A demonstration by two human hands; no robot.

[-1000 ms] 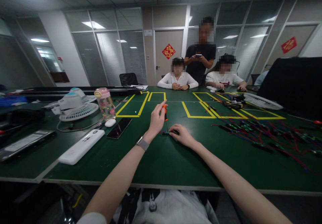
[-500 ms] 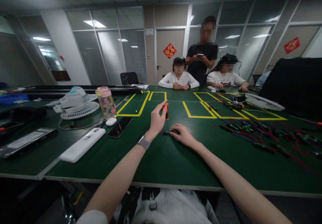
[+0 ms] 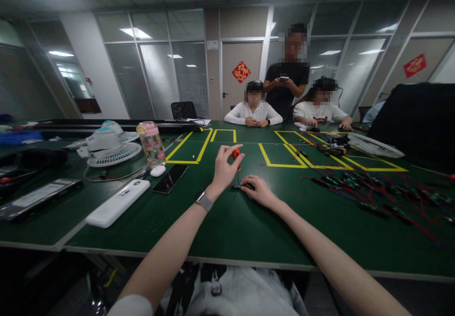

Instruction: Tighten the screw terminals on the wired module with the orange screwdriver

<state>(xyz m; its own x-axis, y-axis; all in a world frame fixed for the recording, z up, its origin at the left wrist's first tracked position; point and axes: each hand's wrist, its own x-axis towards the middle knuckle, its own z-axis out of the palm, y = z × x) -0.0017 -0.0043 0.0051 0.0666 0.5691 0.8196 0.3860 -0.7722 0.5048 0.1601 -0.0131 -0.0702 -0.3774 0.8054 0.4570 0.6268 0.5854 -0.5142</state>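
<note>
My left hand is curled round the orange and black handle of a screwdriver, its thumb and index finger showing apart at the handle. The screwdriver stands upright, and its thin shaft runs down to a small circuit board on the green table. On the board's right side, my right hand rests on the table with its fingertips closed on the board's edge. A dark part shows under the right fingers. Thin wires come off the board's left end. The screwdriver's tip is too small to make out.
Left on the table are a black phone, a white power bank, a bottle and a white fan. Several wired boards lie tangled at right. Across the table are two seated people and one standing.
My left fingers have shifted round the screwdriver handle, with the thumb moved out to the right. My right hand and the board have stayed in place.
</note>
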